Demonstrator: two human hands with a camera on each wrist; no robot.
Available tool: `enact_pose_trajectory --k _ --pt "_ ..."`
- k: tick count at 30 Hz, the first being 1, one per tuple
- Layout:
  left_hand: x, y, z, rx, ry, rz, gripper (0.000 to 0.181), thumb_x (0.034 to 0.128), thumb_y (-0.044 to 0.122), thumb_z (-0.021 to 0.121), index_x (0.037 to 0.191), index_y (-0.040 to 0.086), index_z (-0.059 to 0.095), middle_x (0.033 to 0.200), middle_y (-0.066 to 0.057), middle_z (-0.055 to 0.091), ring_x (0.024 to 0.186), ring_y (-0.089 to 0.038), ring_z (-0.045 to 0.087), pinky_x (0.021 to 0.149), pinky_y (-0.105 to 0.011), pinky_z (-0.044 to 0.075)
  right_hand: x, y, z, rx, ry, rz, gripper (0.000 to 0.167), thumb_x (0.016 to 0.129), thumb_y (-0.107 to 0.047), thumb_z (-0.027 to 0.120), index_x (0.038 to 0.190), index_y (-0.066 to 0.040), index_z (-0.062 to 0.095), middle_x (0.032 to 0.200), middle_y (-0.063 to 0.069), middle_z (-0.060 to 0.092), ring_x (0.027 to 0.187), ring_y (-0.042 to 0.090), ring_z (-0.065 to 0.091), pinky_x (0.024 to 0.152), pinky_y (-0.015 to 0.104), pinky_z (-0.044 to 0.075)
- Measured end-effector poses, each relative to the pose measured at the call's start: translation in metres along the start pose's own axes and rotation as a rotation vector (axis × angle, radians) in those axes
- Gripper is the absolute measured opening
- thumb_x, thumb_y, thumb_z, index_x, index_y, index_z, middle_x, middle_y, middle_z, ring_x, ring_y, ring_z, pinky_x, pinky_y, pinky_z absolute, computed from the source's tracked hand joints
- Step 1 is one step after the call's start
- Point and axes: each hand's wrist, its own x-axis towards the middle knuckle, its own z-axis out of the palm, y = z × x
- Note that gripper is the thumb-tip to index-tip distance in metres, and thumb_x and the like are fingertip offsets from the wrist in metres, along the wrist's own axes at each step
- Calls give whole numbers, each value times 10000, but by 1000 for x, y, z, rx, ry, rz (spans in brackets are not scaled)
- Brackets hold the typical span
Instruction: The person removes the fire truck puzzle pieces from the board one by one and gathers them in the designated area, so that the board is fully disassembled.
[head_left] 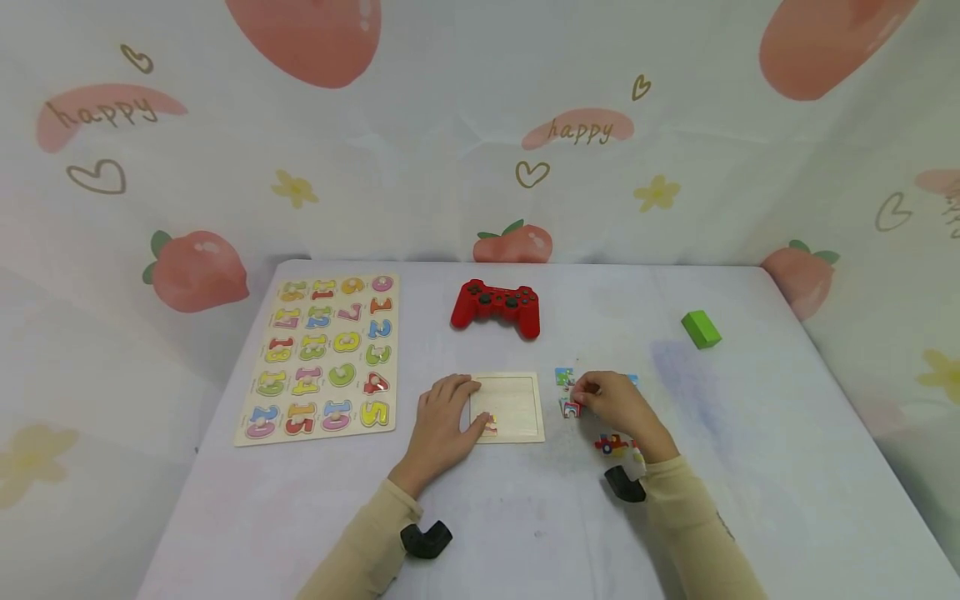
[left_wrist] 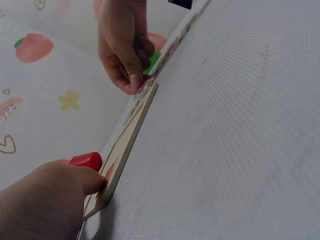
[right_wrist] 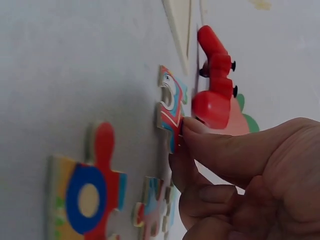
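Note:
My left hand (head_left: 444, 421) lies at the left edge of a shallow wooden puzzle tray (head_left: 517, 408), fingers fairly straight. Its thumb touches a small printed puzzle piece (head_left: 491, 425) in the tray's lower left corner. To the right of the tray, my right hand (head_left: 617, 406) pinches a red, blue and white puzzle piece (right_wrist: 172, 102) between thumb and fingers. In the right wrist view that piece is tilted up, with a round notch in its side. A puzzle piece with a blue wheel (right_wrist: 87, 195) lies nearby, and other loose pieces are partly covered by the right hand.
A wooden number board (head_left: 318, 358) with colourful numerals lies on the left. Behind the tray sits a red game controller (head_left: 497, 308). A green block (head_left: 701, 329) is at the far right. A loose piece with a red vehicle (head_left: 611, 444) lies below the right hand.

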Motion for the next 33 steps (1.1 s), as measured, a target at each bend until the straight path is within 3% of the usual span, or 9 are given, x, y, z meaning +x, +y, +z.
enact_pose_trajectory --k 15,24,29,33 --pt "0 0 0 4 2 9 437 880 345 645 1261 142 576 1341 -43 505 1283 -223 407 996 -465 354 2 -1 5 -59 53 19 52 903 -126 653 919 -80 671 771 24 629 651 151 489 571 270 405" --pt "0 -1 1 -1 6 15 428 881 341 645 1252 135 590 1334 -46 508 1278 -226 408 990 -469 354 -2 -4 -3 -44 61 51 99 939 -123 598 991 -53 645 862 63 663 689 172 533 577 283 446" --pt "0 0 0 3 4 14 429 882 346 643 1253 137 590 1333 -47 508 1278 -227 409 993 -474 353 -4 -5 -3 -22 90 23 92 938 -123 598 980 -57 646 835 56 655 667 160 521 560 279 436" --pt "-1 0 0 1 1 12 426 883 341 643 1254 138 590 1332 -48 508 1279 -227 410 1001 -477 349 -9 -18 11 27 87 -29 60 906 -135 644 936 -84 654 774 15 631 656 146 507 563 271 429"
